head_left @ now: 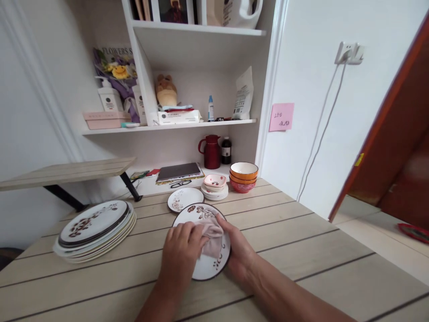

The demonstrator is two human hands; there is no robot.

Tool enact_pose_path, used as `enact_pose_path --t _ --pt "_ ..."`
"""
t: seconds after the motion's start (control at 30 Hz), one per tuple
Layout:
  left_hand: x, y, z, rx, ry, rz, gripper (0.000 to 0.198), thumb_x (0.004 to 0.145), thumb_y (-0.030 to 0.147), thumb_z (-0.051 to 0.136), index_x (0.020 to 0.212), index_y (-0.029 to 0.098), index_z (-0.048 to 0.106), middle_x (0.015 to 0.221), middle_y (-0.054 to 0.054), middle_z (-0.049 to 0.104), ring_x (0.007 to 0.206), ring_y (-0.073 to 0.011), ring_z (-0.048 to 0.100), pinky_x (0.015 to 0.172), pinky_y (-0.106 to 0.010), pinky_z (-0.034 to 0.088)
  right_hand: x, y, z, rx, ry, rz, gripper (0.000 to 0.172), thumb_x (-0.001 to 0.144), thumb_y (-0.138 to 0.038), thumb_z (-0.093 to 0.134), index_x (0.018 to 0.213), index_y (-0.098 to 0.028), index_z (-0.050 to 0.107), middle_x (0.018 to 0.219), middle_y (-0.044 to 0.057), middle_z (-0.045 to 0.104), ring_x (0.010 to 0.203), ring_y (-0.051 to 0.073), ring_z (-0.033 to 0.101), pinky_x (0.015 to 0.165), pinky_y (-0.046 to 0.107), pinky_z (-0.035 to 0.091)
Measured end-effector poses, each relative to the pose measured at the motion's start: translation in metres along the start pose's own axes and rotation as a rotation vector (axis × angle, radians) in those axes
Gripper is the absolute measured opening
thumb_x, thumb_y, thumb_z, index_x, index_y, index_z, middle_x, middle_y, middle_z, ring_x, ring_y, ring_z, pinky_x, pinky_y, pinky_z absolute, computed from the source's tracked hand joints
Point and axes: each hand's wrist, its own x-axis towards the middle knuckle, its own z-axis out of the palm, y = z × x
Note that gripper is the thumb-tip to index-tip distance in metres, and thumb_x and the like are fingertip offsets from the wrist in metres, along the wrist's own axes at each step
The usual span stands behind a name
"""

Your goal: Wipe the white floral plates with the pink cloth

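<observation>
A white plate with a dark rim and brown floral print is tilted up in front of me. My right hand grips its right edge, thumb on the face and fingers behind. Bunched under my left hand is a pale pink cloth, pressed against the plate's face. The left fingers curl over the cloth. Just behind lies a smaller stack of similar plates, partly covered by the held plate.
A tall stack of plates stands at left, near a small raised wooden shelf. Small dishes, stacked bowls, eyeglasses, a dark laptop-like slab and a red jug sit at the back.
</observation>
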Motion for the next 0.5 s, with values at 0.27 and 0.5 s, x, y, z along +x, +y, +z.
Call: enact_pose_path --t 0.27,0.5 --pt "0.001 -0.025 -0.007 0.247 -0.063 -0.236 0.016 0.088 0.03 0.058 0.099 0.02 0.064 0.088 -0.006 0.062 0.082 -0.0243 0.054 0.07 -0.036 0.034 0.0 0.003 0.002 -0.011 0.093 0.011 0.045 0.084 -0.043 0.057 0.115 -0.011 0.063 0.094 0.012 0.076 0.088 0.023 0.071 0.091 0.038 0.049" --pt "-0.002 -0.005 -0.002 0.073 -0.15 -0.136 0.006 0.087 0.022 0.058 0.088 0.022 0.064 0.079 -0.002 0.059 0.077 -0.0199 0.054 0.072 -0.035 0.035 0.006 -0.023 -0.009 0.039 0.144 -0.141 0.045 0.085 -0.043 0.056 0.116 -0.01 0.062 0.095 0.013 0.075 0.088 0.024 0.071 0.09 0.04 0.05"
